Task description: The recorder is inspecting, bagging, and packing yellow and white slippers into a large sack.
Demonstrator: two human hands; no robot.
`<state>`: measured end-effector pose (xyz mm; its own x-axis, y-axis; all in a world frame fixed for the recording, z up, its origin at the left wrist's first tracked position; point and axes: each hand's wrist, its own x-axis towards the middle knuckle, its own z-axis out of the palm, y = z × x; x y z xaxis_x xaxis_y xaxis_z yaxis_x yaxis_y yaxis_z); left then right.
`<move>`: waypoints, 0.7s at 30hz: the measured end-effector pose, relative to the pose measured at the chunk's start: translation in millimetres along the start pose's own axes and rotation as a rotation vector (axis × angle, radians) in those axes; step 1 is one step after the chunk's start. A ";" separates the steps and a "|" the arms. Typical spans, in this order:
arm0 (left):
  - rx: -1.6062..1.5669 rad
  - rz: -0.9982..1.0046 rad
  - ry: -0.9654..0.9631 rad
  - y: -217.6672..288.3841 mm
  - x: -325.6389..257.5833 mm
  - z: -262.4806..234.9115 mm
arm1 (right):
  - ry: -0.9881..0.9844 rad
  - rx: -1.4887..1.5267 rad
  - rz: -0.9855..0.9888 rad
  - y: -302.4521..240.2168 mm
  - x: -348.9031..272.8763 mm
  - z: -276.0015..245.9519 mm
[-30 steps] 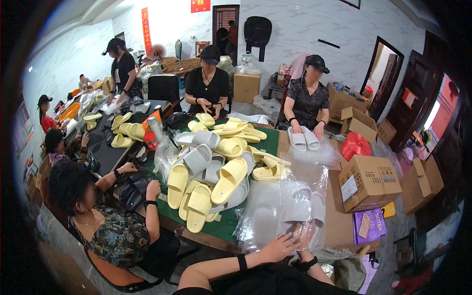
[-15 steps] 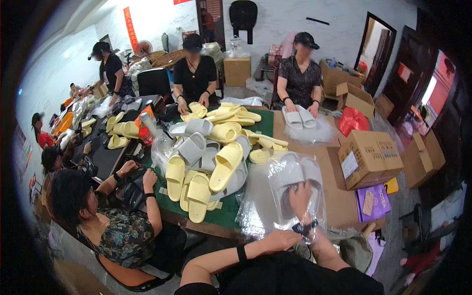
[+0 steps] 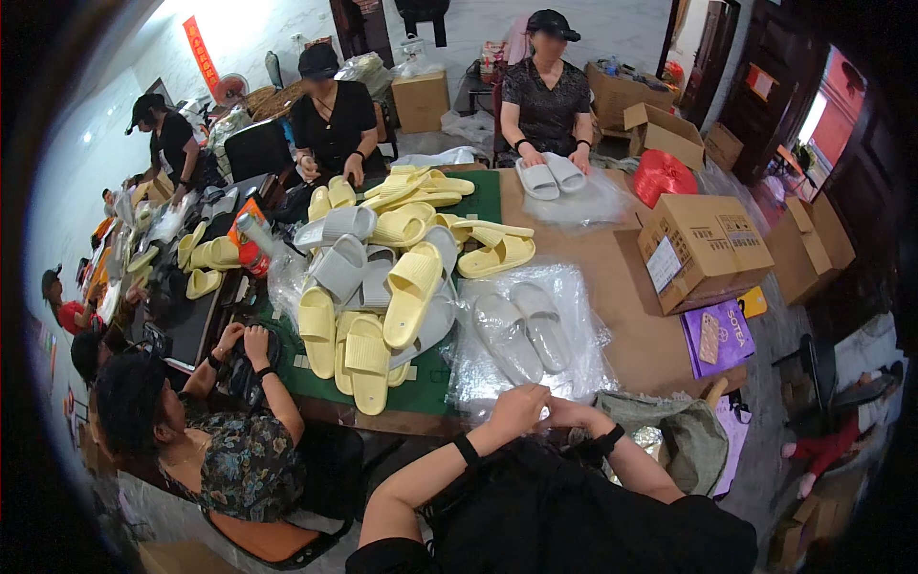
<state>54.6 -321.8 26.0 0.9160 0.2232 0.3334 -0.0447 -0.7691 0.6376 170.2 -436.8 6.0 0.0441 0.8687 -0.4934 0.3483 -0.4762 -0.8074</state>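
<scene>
A pair of light grey slippers [image 3: 526,330] lies side by side inside a clear plastic bag [image 3: 588,316], flat on the near part of the table. At the bag's near edge, my left hand [image 3: 519,407] is closed with its fingers curled, pinching the plastic. My right hand [image 3: 571,413] meets it from the right, also closed at the bag's edge; its fingertips are partly hidden. Left of the bag rises a loose heap of yellow slippers [image 3: 414,292] and grey slippers [image 3: 339,268] on a green mat [image 3: 435,381].
A cardboard box [image 3: 712,249] and a purple packet [image 3: 717,335] sit at the right. A grey-green sack [image 3: 693,435] hangs by the near edge. Across the table a person [image 3: 545,96] handles grey slippers; another person [image 3: 210,430] sits at my left.
My right hand has come out of the bag, off the slippers, back to the near edge beside my left hand. The whole view has shifted. The person across at left has lowered yellow slippers.
</scene>
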 end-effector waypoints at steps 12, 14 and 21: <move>-0.074 0.316 0.069 24.9 25.6 -25.0 | 1.114 0.527 -0.259 -6.7 10.4 -84.3; -0.074 0.234 0.057 15.7 21.5 -25.9 | 1.272 0.550 -0.269 -1.6 -2.9 -117.1; -0.008 -0.107 0.260 -56.9 -5.4 -34.5 | 1.530 0.181 -0.430 43.4 -43.1 -178.8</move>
<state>38.4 -258.6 11.9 0.7827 0.4501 0.4299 0.0429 -0.7280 0.6842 350.9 -470.6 50.0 0.8691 0.1961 0.4541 0.4762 -0.0834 -0.8754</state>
